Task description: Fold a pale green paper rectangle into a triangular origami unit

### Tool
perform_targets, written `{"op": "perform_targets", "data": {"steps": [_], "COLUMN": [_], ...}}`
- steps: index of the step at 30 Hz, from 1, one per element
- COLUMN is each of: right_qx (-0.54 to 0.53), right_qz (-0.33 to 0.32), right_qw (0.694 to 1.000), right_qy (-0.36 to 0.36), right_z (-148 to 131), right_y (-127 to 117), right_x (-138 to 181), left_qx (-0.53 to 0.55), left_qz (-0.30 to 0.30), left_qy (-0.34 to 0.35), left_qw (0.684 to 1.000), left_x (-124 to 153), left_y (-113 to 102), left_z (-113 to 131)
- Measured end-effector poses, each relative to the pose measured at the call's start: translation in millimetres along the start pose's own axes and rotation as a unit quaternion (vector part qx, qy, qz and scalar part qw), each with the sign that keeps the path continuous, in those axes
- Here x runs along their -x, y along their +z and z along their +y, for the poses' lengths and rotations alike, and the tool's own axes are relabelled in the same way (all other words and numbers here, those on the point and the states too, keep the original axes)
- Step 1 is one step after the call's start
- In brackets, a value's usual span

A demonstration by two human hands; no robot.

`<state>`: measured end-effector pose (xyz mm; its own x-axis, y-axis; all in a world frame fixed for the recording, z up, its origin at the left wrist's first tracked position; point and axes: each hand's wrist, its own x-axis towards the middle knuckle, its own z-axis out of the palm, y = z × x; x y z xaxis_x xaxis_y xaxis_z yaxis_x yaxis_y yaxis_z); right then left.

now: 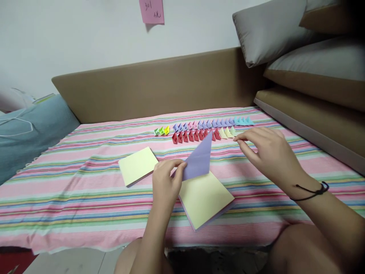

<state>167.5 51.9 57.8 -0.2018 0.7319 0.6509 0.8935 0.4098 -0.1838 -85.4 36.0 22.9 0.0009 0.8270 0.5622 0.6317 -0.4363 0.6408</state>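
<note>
A sheet of purple paper, folded into a triangle, is pinched between the thumb and fingers of my left hand. It is held just above a stack of pale yellow paper, whose lower sheets show purple at the edges. My right hand is closed with thumb and forefinger together. Its fingertips appear close to a pale green folded paper boat at the end of the front row; I cannot tell whether they touch or hold anything. Beside that boat stand cream boats and several red boats.
Behind run purple boats and blue boats, with green and yellow boats at left. Another pale yellow paper stack lies left on the striped cloth. Cushions rise at right, before a brown backboard.
</note>
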Motion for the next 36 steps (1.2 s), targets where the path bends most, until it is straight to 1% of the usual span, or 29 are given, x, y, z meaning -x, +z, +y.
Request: {"op": "perform_targets", "data": {"steps": [1, 2, 3, 5, 7, 8, 10, 11, 13, 16, 19, 22, 25, 27, 32, 36], "right_qx": [-0.063, -0.14, -0.22, -0.361, -0.446, -0.47, -0.497, -0.503, -0.505, -0.501, -0.51, -0.512, -0.52, -0.522, -0.502, -0.501], "right_qz": [-0.017, -0.046, -0.083, -0.184, -0.253, -0.271, -0.283, -0.284, -0.279, -0.272, -0.268, -0.255, -0.238, -0.237, -0.232, -0.214], "right_qw": [0.997, 0.987, 0.967, 0.901, 0.837, 0.815, 0.79, 0.785, 0.786, 0.791, 0.781, 0.779, 0.771, 0.767, 0.789, 0.803], "right_qy": [0.032, 0.065, 0.098, 0.154, 0.192, 0.205, 0.22, 0.223, 0.222, 0.223, 0.242, 0.256, 0.28, 0.287, 0.269, 0.242], "right_z": [-1.7, -5.0, -9.4, -18.8, -25.7, -27.6, -28.2, -27.4, -25.1, -23.1, -24.5, -26.9, -27.3, -26.8, -27.8, -29.9], "right_y": [2.4, 5.2, 8.2, 13.6, 17.0, 17.9, 18.6, 18.7, 19.1, 20.1, 19.7, 17.9, 17.2, 18.3, 24.0, 27.2], "right_x": [0.3, 0.6, 1.0, 1.6, 2.0, 2.1, 2.3, 2.3, 2.3, 2.3, 1.8, 1.1, 1.2, 2.0, 4.5, 5.5], "left_qx": [0.064, 0.133, 0.2, 0.305, 0.359, 0.373, 0.391, 0.397, 0.403, 0.388, 0.371, 0.361, 0.346, 0.342, 0.35, 0.376], "left_qz": [-0.007, -0.016, -0.025, -0.031, -0.025, -0.02, -0.017, -0.015, -0.01, 0.011, 0.016, 0.02, 0.015, 0.015, 0.024, -0.004], "left_qy": [-0.058, -0.115, -0.166, -0.243, -0.292, -0.308, -0.329, -0.333, -0.328, -0.279, -0.245, -0.243, -0.264, -0.272, -0.264, -0.261], "left_qw": [0.996, 0.984, 0.965, 0.92, 0.886, 0.875, 0.86, 0.855, 0.854, 0.878, 0.896, 0.9, 0.9, 0.899, 0.898, 0.889], "left_x": [-0.1, -0.1, 0.2, 1.1, 2.2, 2.6, 3.2, 3.3, 3.1, 2.4, 2.7, 4.7, 7.2, 8.2, 7.7, 6.4], "left_y": [1.4, 3.3, 5.6, 10.6, 14.5, 15.8, 17.4, 17.9, 18.8, 20.7, 23.1, 24.8, 25.5, 25.8, 26.6, 25.7], "left_z": [1.0, 2.3, 3.6, 5.9, 7.1, 7.3, 7.0, 6.6, 5.9, 5.8, 6.8, 7.8, 8.1, 8.1, 9.7, 9.9]}}
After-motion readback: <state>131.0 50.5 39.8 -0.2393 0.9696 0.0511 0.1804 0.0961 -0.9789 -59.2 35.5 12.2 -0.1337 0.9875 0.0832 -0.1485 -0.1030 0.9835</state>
